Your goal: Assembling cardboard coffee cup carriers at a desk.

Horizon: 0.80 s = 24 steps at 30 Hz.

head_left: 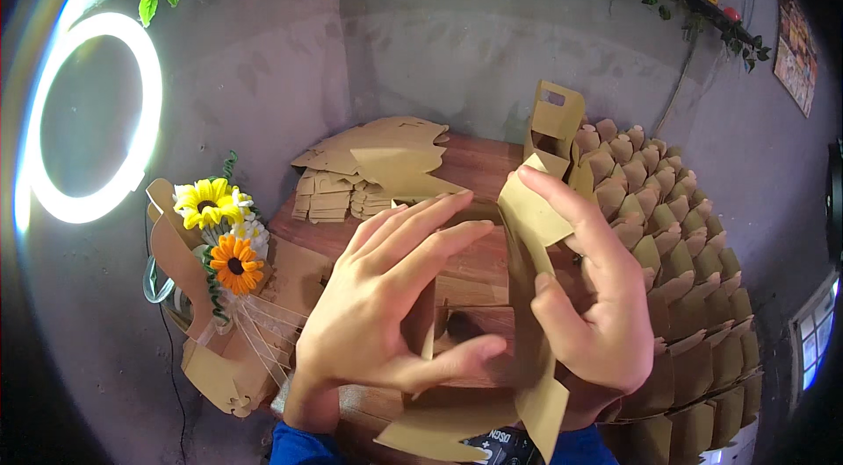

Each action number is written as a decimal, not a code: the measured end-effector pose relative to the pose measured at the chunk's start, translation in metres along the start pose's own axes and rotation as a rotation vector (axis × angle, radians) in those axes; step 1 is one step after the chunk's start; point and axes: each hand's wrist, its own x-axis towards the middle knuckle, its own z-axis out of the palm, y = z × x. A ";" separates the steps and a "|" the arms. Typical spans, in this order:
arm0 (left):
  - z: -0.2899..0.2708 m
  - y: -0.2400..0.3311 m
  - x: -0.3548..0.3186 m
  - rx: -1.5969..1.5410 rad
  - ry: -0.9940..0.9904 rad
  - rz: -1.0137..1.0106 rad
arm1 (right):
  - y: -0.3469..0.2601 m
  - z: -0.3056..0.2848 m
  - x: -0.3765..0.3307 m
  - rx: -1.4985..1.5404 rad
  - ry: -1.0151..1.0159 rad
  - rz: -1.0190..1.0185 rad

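Between my two hands is a partly folded brown cardboard box (pixel 536 324), its top open toward me and its flaps spread. My left hand (pixel 378 289) lies along the box's left side, its fingers stretched toward the far edge and its thumb across the near part of the opening. My right hand (pixel 597 298) grips the right wall, with the index finger along a raised flap (pixel 536 210) and the thumb bent against the panel. A near flap (pixel 439 425) sticks out below. Part of the left wall is hidden behind my left hand.
Flat cardboard blanks (pixel 369 149) lie stacked at the back of the wooden table (pixel 479 166). A handled box (pixel 558 118) stands beside many folded boxes (pixel 676 272) at right. At left are a bouquet (pixel 219 237) in a cardboard carrier and a lit ring light (pixel 151 114).
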 end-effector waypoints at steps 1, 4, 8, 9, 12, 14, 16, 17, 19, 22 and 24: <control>-0.003 0.002 -0.001 -0.051 -0.011 -0.017 | -0.002 -0.001 -0.001 -0.001 0.002 0.006; -0.004 0.002 -0.002 -0.036 -0.043 -0.006 | -0.009 -0.005 0.000 0.043 -0.043 0.058; 0.008 -0.007 0.002 0.000 -0.038 -0.010 | 0.008 -0.001 0.006 0.022 0.015 -0.014; 0.013 -0.010 0.002 -0.003 -0.033 -0.017 | 0.011 0.001 0.008 0.023 0.006 -0.013; 0.024 -0.010 0.006 0.096 -0.085 -0.049 | 0.021 0.003 0.013 0.140 -0.043 0.049; 0.028 -0.007 0.007 0.119 -0.091 -0.045 | 0.026 0.006 0.018 0.138 -0.045 0.038; 0.030 -0.004 0.007 0.111 -0.078 -0.066 | 0.029 0.012 0.019 0.138 -0.047 0.026; 0.031 -0.006 0.005 0.111 -0.076 -0.066 | 0.031 0.017 0.020 0.196 -0.053 0.033; 0.033 -0.012 0.002 0.170 -0.059 -0.027 | 0.036 0.023 0.022 0.251 -0.059 0.040; 0.032 -0.018 0.004 0.093 -0.017 -0.016 | 0.044 0.028 0.024 0.190 -0.042 0.010; 0.029 -0.021 0.003 0.020 -0.016 -0.028 | 0.049 0.035 0.026 0.189 0.056 0.053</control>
